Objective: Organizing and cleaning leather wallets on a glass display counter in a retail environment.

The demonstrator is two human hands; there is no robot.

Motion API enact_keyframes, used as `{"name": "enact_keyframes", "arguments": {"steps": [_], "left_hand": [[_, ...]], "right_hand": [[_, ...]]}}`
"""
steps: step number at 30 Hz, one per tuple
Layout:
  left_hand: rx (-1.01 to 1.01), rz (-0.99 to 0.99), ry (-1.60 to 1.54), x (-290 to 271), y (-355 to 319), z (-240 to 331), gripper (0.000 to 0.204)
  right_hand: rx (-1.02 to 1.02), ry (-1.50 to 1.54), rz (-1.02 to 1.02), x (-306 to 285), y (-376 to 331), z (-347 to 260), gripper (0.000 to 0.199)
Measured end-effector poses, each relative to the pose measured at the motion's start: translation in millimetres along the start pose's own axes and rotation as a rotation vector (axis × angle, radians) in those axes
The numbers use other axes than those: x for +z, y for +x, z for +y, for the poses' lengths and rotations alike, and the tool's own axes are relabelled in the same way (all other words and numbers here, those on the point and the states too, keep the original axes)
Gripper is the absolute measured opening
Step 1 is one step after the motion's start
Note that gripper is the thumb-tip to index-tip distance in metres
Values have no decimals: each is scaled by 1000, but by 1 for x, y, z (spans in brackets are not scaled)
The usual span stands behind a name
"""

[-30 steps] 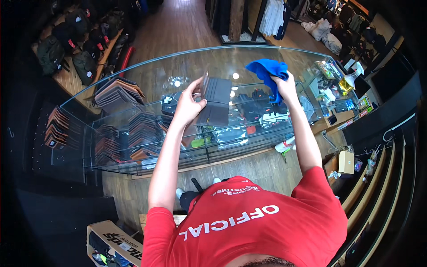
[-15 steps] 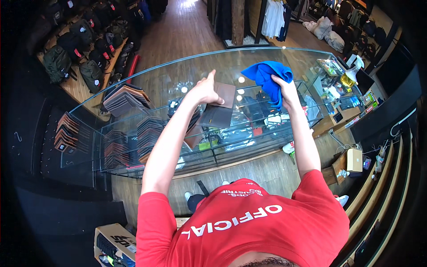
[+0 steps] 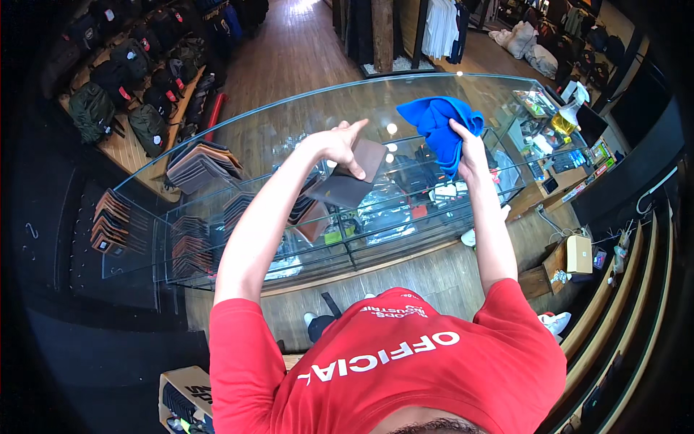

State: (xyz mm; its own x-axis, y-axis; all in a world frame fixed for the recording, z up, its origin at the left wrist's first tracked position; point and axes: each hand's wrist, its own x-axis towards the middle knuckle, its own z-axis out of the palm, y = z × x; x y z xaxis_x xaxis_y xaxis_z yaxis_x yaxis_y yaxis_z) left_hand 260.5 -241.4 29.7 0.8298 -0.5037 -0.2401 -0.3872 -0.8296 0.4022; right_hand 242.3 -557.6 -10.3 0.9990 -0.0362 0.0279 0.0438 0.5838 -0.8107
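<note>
On the glass counter lies an opened brown leather wallet, its nearer half darker. My left hand is at the wallet's left side, thumb pressed down near the fold and index finger stretched away past the far edge; its remaining fingers are mostly hidden. My right hand, to the right of the wallet and apart from it, has its fingers closed around a bunched blue cloth. The cloth hangs in loose folds over the counter.
Folded leather goods fill the left of the display case. A spray bottle with yellow liquid stands at the counter's right end. Backpacks line a shelf at far left. An open cardboard box sits at lower left.
The wallet has turned clockwise, its darker half swinging left, with my left thumb still on it. My right hand has shifted slightly with the blue cloth.
</note>
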Motion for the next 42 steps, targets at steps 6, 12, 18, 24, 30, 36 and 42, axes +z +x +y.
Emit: {"name": "enact_keyframes", "arguments": {"steps": [6, 12, 18, 24, 30, 36, 42], "left_hand": [[116, 113, -199, -29, -27, 0, 54], [231, 823, -96, 18, -107, 29, 37], [60, 993, -270, 109, -143, 36, 56], [-127, 1151, -351, 140, -138, 48, 91], [-183, 1200, -502, 140, -140, 67, 119], [-251, 1320, -377, 151, -137, 57, 120], [-297, 1275, -367, 136, -126, 60, 127]], "right_hand": [[6, 38, 16, -7, -10, -1, 45], [-251, -128, 88, 5, -24, -7, 43], [-575, -909, -149, 89, -67, 27, 44], [-622, -1070, -1166, 119, -87, 67, 52], [-510, -1285, -830, 133, -51, 71, 61], [-585, -987, -1256, 140, -89, 90, 36], [-758, -1294, -899, 159, -12, 94, 41]]}}
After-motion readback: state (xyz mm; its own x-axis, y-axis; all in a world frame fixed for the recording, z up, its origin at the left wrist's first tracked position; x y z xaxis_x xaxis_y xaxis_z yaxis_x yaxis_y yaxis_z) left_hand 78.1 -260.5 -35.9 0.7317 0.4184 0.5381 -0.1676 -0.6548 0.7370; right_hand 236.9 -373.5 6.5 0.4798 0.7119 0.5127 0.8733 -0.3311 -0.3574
